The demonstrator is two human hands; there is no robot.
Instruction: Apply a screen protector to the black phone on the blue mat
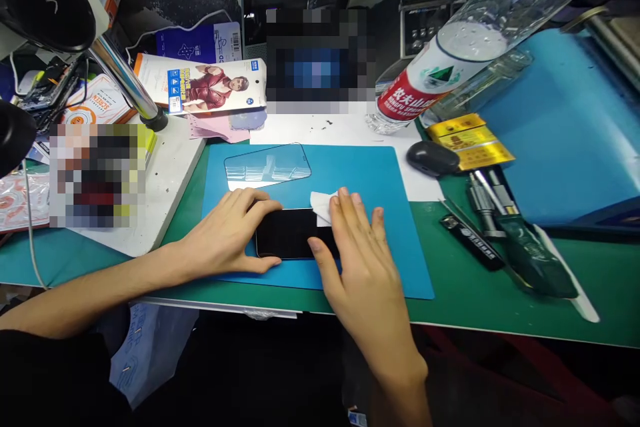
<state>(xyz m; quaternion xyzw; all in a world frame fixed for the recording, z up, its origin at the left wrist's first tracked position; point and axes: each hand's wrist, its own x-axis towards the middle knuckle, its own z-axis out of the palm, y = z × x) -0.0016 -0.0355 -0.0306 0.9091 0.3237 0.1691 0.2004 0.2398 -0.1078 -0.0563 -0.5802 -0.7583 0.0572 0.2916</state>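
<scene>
A black-screened smartphone (287,233) lies flat on a blue mat (400,260), its long side running left to right. My left hand (230,230) grips the phone's left end between thumb and fingers. Over the right end lies my right hand (363,267), pressing a folded white wipe (323,205) against the screen. Its fingers point away from me and cover most of the wipe and that end of the phone. Just behind the phone, a clear screen protector (267,165) with a black border rests on the mat.
A large water bottle (415,87) leans at the back right, near a black mouse-like object (433,158) and a yellow packet (470,140). Several tools, including a dark green-handled one (535,257), lie right. A lamp post (125,80) and a printed box (215,85) stand left.
</scene>
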